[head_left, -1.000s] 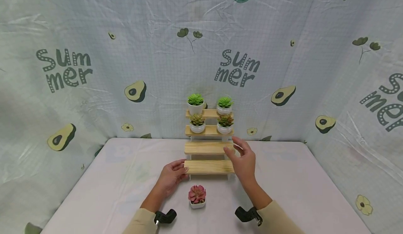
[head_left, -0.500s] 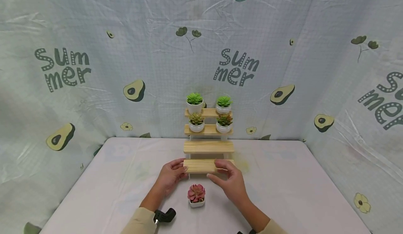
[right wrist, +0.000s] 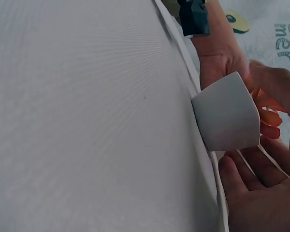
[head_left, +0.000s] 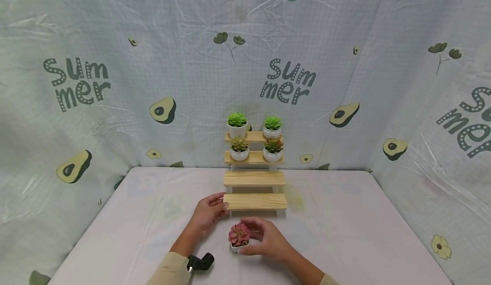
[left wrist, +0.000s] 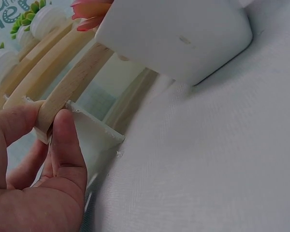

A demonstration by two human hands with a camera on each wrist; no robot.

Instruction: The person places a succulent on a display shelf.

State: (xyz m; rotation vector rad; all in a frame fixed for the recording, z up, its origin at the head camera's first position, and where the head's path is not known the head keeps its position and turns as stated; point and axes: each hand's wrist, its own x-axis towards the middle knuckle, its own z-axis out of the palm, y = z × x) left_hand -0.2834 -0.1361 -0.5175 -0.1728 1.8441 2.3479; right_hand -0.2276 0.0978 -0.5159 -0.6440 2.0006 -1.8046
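Observation:
My left hand [head_left: 209, 212] pinches the left end of the lowest board of a stepped wooden plant stand [head_left: 255, 202], thumb and fingers on either side of the wood in the left wrist view. Just in front of the stand, a pink succulent [head_left: 239, 234] sits upright on the table in a small white square pot [right wrist: 227, 113]. Around its right side reaches my right hand [head_left: 270, 240], thumb at the front and fingers behind. The right wrist view shows those fingers [right wrist: 234, 176] spread about the pot, with a gap visible below it.
Two bright green succulents [head_left: 237, 119] in white pots stand on the top board. The second board carries two more, one yellowish [head_left: 239, 145] and one reddish-green [head_left: 273, 146]. A printed cloth [head_left: 199, 84] hangs behind the white table [head_left: 161, 217].
My right hand has come down from beside the stand, past the lowest board, to the pink succulent. My left hand stays at the board's end, and the pot stands where it was.

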